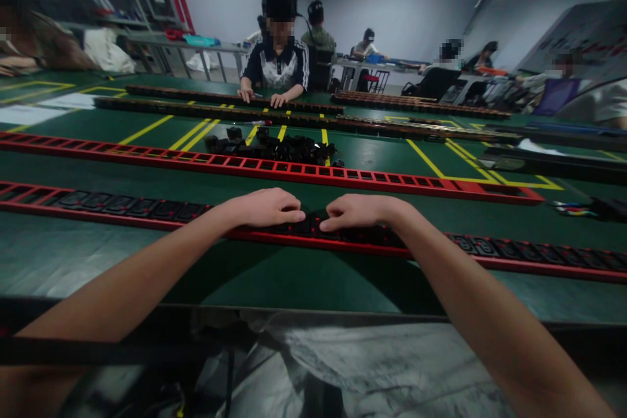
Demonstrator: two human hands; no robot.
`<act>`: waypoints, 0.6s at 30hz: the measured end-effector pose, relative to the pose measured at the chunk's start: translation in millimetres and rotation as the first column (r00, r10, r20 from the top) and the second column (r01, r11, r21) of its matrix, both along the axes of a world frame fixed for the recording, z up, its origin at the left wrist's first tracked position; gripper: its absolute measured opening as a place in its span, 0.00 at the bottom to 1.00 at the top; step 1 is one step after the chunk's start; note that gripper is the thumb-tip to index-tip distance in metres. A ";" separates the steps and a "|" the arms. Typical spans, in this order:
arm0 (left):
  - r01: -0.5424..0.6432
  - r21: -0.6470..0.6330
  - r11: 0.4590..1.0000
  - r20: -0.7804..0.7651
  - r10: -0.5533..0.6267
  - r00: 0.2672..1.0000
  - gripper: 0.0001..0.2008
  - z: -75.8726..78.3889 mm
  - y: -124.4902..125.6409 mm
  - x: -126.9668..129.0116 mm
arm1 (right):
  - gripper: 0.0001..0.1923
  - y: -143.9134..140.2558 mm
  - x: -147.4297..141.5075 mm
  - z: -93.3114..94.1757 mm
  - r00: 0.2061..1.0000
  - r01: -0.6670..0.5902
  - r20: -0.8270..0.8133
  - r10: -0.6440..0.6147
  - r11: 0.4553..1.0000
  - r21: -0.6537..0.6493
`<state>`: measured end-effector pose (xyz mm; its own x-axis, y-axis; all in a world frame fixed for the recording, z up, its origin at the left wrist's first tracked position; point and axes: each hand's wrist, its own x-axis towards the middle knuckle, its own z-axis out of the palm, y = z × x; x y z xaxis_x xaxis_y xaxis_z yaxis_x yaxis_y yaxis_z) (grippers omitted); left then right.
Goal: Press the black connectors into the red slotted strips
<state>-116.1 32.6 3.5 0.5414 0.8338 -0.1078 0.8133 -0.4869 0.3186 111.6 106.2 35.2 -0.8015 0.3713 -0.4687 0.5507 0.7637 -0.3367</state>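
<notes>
A long red power strip housing (372,247) lies across the table before me, its slots largely filled with black socket inserts (166,209). My left hand (269,207) is closed over the housing near its middle, thumb pointing right and resting on a black insert. Just to the right, my right hand (355,210) is closed over the same housing, thumb pointing left onto the inserts. A small gap separates the two thumbs. Curled fingertips of both hands are hidden behind the knuckles.
Beyond it lies a second red housing (392,178) with unfilled slots. Behind that is a pile of black parts (279,147). Cables with coloured ends (573,209) lie at right. A co-worker (277,59) sits opposite at long dark strips (215,112); other people work farther back.
</notes>
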 end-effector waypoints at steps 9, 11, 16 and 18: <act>-0.003 0.007 1.000 0.003 0.003 1.000 0.23 -1.8 0.9 0.0 | 0.29 -2.1 -1.7 -0.8 0.999 0.050 -0.010 -0.050 0.999 -0.003; -0.007 0.003 1.000 -0.002 0.007 1.000 0.23 -1.8 1.0 0.3 | 0.28 -2.2 -1.9 -0.5 0.999 0.053 -0.008 -0.053 0.998 -0.016; -0.025 -0.006 1.000 -0.009 0.025 1.000 0.23 -1.1 0.5 1.0 | 0.28 -5.5 -3.3 -0.2 0.998 0.061 -0.015 -0.061 0.998 -0.024; -0.024 -0.003 1.000 -0.006 0.024 1.000 0.24 -0.8 0.4 0.8 | 0.28 -5.9 -3.5 -1.0 0.997 0.074 -0.021 -0.075 0.997 -0.017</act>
<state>-115.3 33.1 2.7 0.5203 0.8464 -0.1140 0.8269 -0.4659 0.3151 108.1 100.3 34.1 -0.7817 0.4229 -0.4583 0.5985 0.7152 -0.3609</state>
